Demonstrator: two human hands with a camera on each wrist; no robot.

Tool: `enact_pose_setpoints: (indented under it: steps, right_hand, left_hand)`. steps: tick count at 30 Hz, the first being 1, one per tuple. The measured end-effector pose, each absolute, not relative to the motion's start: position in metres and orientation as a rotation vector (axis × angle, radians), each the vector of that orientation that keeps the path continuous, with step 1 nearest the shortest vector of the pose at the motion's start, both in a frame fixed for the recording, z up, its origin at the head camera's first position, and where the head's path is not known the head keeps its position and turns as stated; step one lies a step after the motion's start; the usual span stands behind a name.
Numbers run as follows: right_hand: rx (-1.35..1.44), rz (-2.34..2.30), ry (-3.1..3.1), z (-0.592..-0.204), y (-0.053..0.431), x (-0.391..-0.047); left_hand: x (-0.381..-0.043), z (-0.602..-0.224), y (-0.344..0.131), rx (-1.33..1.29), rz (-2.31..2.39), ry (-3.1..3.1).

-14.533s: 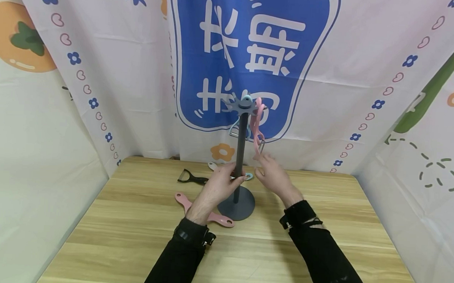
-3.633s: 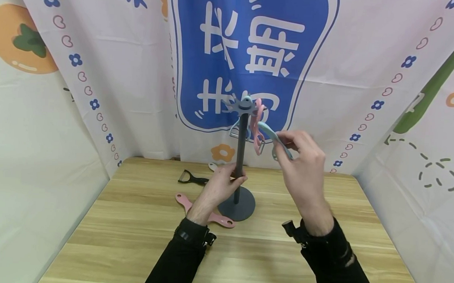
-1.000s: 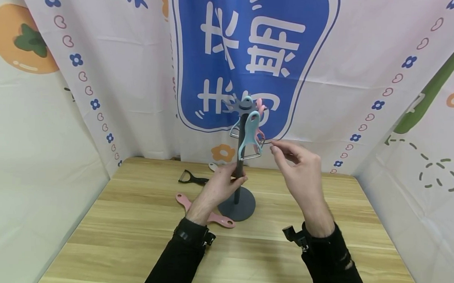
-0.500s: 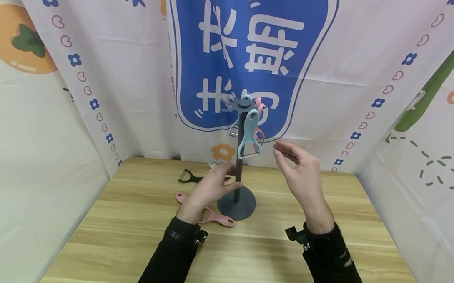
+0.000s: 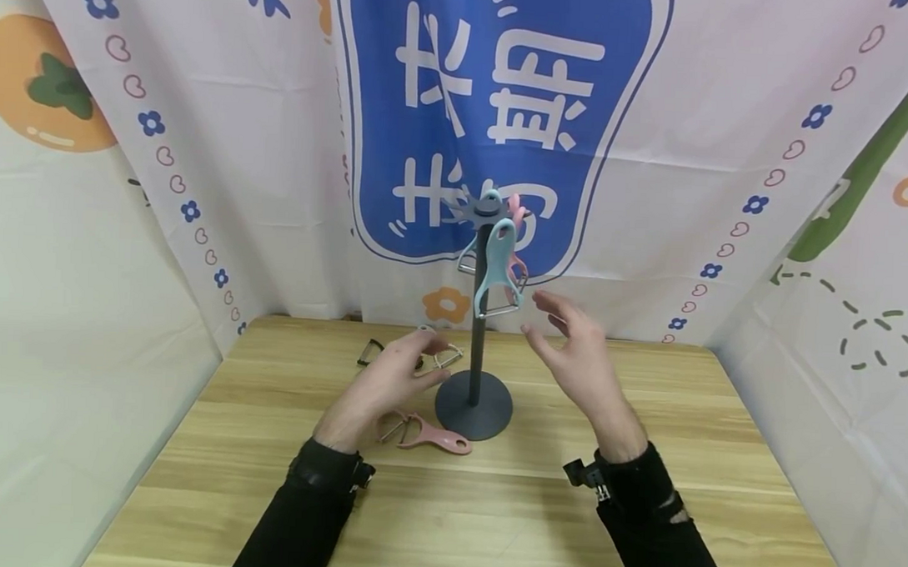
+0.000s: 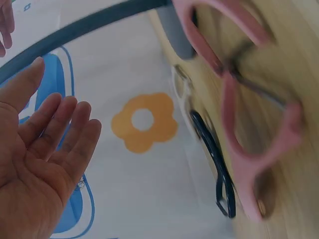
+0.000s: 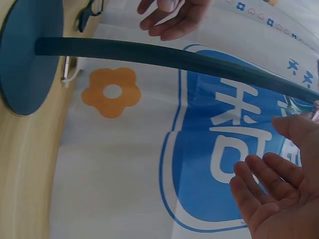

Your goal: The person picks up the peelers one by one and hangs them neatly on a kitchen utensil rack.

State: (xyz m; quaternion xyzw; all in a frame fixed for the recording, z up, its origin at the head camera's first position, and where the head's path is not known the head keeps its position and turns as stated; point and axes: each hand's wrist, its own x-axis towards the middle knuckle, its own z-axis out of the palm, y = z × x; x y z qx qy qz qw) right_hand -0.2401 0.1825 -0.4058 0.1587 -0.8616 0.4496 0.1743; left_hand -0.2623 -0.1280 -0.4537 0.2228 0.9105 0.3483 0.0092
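My left hand, fingers relaxed and holding nothing, is left of the dark stand's pole, over the peelers on the table. On the right, my right hand hovers with bent, parted fingers and an empty palm. Beside it a light blue peeler hangs from the stand's hooked top. Behind that hang a pink peeler and another light blue peeler. Two pink peelers lie on the wood, with a black peeler and a white peeler farther back.
The round stand base rests on the wooden table, right of the lying peelers. A printed cloth hangs directly behind the table, and more printed cloth rises at both sides.
At 3.6 s ago my right hand held the light blue peeler; now it hangs on the stand. My left hand has let go of the pole and moved left; my right hand has lowered slightly.
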Motion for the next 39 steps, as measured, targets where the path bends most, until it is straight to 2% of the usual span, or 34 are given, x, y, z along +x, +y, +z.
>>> enact_pose_setpoints:
  steps: [23,29,39]
  right_hand:
    - [0.607,1.540,-2.563,-0.468,0.138,-0.264]
    - [0.620,1.581,-2.563,-0.472,0.127,-0.266]
    - [0.669,1.377,-2.592,-0.476,0.119,-0.269]
  left_hand:
    - [-0.266,-0.470,-0.157,0.663,0.946,2.856]
    - [-0.265,-0.472,-0.158,0.675,0.927,2.865]
    - [-0.265,-0.474,-0.157,0.729,0.926,2.888]
